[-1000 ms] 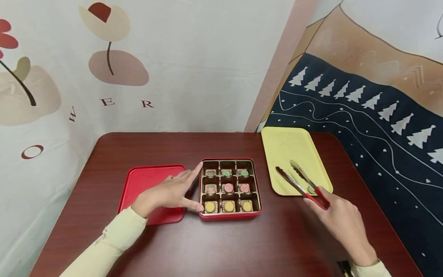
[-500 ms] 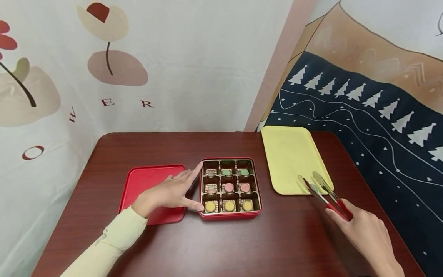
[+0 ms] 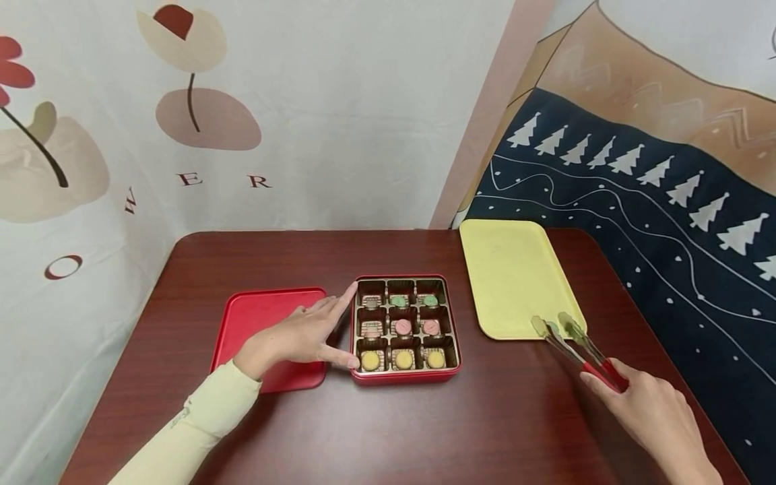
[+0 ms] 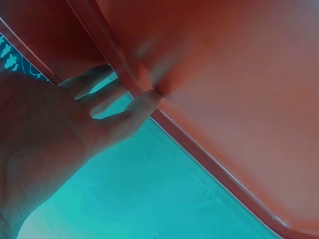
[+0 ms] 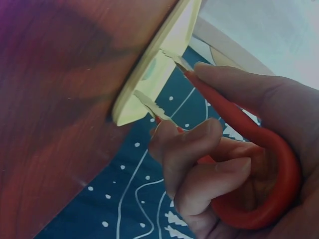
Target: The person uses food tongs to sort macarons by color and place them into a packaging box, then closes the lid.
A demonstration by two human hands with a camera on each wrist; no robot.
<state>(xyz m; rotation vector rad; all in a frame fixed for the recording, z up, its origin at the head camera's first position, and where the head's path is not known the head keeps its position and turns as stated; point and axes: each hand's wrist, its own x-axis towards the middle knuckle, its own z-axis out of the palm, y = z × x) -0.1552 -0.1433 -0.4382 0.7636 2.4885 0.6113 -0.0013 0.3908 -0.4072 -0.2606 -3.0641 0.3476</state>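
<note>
A red box (image 3: pixel 406 379) with a divided gold-brown insert stands mid-table in the head view. Yellow round sweets (image 3: pixel 403 360) lie in its front row, pink ones (image 3: pixel 403 327) in the middle row and green ones (image 3: pixel 398 301) in the back row. My left hand (image 3: pixel 294 340) touches the box's left side with thumb and fingers spread. My right hand (image 3: pixel 657 407) grips red-handled tongs (image 3: pixel 578 350), their jaws apart over the near right corner of the yellow tray (image 3: pixel 512 269). Between the tong tips a green round sweet (image 5: pixel 149 70) lies on the tray.
A red lid (image 3: pixel 267 313) lies left of the box, partly under my left hand and wrist. The brown table (image 3: pixel 424 431) reaches back to a printed white curtain (image 3: pixel 339 135). A dark blue tree-patterned cloth (image 3: pixel 679 269) hangs along the right side.
My right hand has drawn back toward the lower right with the tongs, whose tips now stand on either side of the green sweet. The left hand and box keep their places.
</note>
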